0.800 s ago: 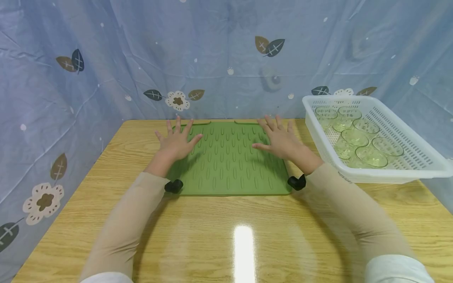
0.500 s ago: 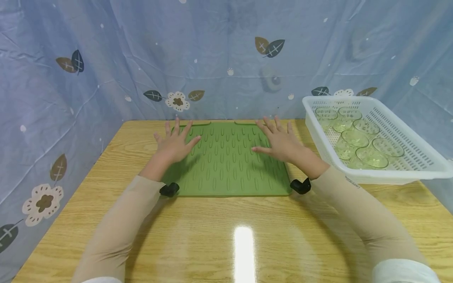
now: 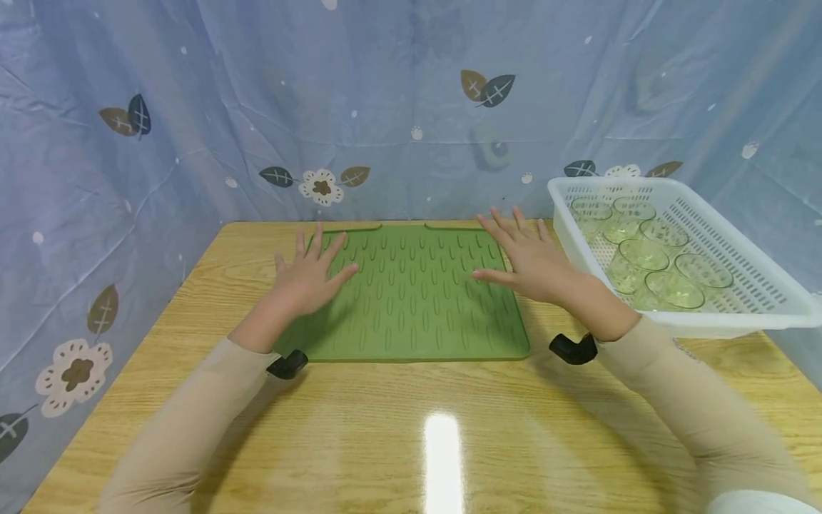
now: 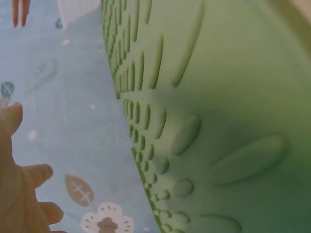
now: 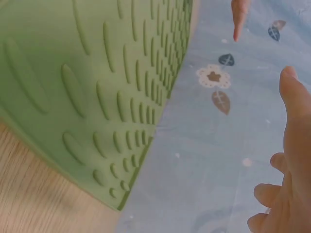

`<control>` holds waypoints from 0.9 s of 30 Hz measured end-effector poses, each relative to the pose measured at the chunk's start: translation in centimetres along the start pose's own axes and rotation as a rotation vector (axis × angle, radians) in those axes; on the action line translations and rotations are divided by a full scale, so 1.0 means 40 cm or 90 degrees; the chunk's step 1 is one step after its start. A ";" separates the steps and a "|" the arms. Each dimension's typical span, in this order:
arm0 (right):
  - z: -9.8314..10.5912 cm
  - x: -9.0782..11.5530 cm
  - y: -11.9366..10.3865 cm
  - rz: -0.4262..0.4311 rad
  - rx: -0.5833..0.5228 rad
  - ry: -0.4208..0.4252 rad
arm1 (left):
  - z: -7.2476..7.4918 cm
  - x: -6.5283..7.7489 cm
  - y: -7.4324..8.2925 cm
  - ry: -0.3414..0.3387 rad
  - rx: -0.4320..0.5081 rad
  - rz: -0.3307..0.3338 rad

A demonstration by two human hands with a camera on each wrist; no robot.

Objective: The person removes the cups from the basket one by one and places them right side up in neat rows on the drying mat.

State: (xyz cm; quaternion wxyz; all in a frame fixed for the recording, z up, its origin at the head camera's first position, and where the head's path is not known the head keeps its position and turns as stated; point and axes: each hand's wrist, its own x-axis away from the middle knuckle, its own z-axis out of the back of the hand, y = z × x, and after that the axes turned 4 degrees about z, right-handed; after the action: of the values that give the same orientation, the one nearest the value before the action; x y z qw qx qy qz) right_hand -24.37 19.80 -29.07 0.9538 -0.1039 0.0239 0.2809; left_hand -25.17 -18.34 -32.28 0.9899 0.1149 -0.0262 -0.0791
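A green ridged mat (image 3: pixel 414 300) lies flat on the table between my two hands. Over its left edge my left hand (image 3: pixel 307 280) hovers with fingers spread, holding nothing. Above the mat's right side my right hand (image 3: pixel 536 264) is likewise spread and free of any object. In the left wrist view the left fingers (image 4: pixel 26 189) stand apart from the mat's raised ribs (image 4: pixel 187 133). The right wrist view has the right hand (image 5: pixel 296 145) off to the side of the mat (image 5: pixel 97 97), with a wedge of wood table by its corner.
To the right stands a white slotted plastic basket (image 3: pixel 758 235) with several clear glass cups (image 3: pixel 644 255) in it. The wood table (image 3: pixel 359 428) ends at the back against a blue patterned curtain (image 3: pixel 411 107). Black wrist cameras (image 3: pixel 574 348) jut from both wrists.
My hands have drawn apart: the left has moved left and slightly toward me, the right to the right. Mat, basket and cups have stayed in place.
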 end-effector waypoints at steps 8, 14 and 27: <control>0.020 0.050 0.018 0.020 -0.019 0.017 | -0.005 0.046 -0.012 0.007 -0.006 -0.052; 0.034 0.084 0.044 0.023 -0.028 0.036 | -0.020 0.073 -0.034 0.004 -0.015 -0.062; 0.059 0.149 0.121 -0.003 -0.115 0.055 | -0.037 0.088 -0.073 -0.019 -0.002 -0.057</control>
State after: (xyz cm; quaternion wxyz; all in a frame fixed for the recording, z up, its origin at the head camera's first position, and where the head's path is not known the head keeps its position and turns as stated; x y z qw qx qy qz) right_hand -22.02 27.43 -28.28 0.9393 -0.2013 0.0394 0.2750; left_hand -22.03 -21.38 -34.28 0.9850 0.1132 -0.0355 -0.1254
